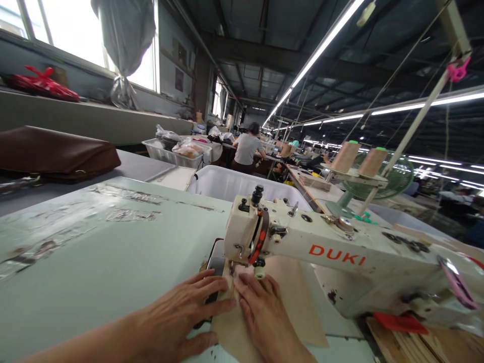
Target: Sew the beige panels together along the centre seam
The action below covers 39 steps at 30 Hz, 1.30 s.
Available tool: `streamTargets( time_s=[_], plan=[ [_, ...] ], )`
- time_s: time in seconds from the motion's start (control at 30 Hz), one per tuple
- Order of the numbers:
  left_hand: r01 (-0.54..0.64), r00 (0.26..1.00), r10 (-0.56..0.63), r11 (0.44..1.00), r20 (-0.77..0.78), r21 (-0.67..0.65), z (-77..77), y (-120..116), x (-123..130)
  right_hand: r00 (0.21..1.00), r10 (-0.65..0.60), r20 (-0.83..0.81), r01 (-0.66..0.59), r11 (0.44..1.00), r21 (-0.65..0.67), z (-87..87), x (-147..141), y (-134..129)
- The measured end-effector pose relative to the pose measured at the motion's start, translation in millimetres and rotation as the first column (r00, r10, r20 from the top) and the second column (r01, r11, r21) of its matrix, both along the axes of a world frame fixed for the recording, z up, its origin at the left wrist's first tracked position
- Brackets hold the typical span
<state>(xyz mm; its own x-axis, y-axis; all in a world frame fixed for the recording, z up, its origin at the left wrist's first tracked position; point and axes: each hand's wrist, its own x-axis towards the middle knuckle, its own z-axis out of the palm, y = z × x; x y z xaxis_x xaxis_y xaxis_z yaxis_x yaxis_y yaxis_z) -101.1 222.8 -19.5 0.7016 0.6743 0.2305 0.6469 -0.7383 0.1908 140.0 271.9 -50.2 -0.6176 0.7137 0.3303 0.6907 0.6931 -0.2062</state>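
A beige fabric piece (pixel 302 302) lies on the bed of the white sewing machine (pixel 287 237), part of it under the presser foot (pixel 232 268). My left hand (pixel 189 307) rests at the fabric's left edge with its fingers spread, fingertips touching the cloth just in front of the foot. Flat on the fabric to the right of the foot lies my right hand (pixel 260 307), its fingers stretched forward toward the needle area. The needle tip itself is too small to make out.
Two thread cones (pixel 345 157) stand on a holder behind the machine, near a green fan (pixel 393 176). A white plastic bin (pixel 242 182) sits beyond the table. A brown leather bag (pixel 56 154) lies at left. Farther back, a person (pixel 246 148) sits working.
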Motion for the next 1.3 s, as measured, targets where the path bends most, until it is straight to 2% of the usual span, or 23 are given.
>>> streamTargets(
  time_s=[0.3, 0.47, 0.6, 0.73, 0.87, 1.0, 1.3],
  plan=[
    [0.022, 0.998, -0.023, 0.999, 0.058, 0.025, -8.4, 26.0, -3.8, 0.978, 0.026, -0.208, -0.025, 1.000, 0.006, -6.7, -6.0, 11.4],
    [-0.005, 0.998, 0.004, 1.000, 0.068, 0.021, -16.3, 32.8, -3.0, 0.970, 0.002, -0.244, 0.003, 1.000, 0.020, -16.4, -4.7, 18.8],
    [-0.011, 0.998, 0.008, 0.998, 0.061, 0.058, -19.7, 33.1, -3.8, 0.962, -0.011, -0.274, 0.015, 1.000, 0.010, -12.9, -5.3, 17.4],
    [-0.015, 0.997, 0.016, 1.000, 0.077, -0.005, -18.7, 32.3, -3.9, 0.968, -0.055, -0.244, 0.059, 0.998, 0.011, -7.4, -5.6, 11.7],
    [-0.006, 0.995, 0.011, 0.999, 0.095, -0.046, -13.9, 32.1, -0.4, 0.978, -0.098, -0.182, 0.105, 0.994, 0.026, -12.2, -4.6, 10.9],
    [-0.031, 0.995, 0.033, 0.999, 0.092, -0.024, -11.3, 31.5, 2.7, 0.983, -0.105, -0.151, 0.111, 0.993, 0.027, -17.6, -3.8, 12.4],
    [-0.035, 0.994, 0.034, 0.999, 0.104, 0.014, -16.5, 32.2, 1.4, 0.986, -0.101, -0.131, 0.105, 0.994, 0.024, -18.5, -5.4, 10.4]
  ],
)
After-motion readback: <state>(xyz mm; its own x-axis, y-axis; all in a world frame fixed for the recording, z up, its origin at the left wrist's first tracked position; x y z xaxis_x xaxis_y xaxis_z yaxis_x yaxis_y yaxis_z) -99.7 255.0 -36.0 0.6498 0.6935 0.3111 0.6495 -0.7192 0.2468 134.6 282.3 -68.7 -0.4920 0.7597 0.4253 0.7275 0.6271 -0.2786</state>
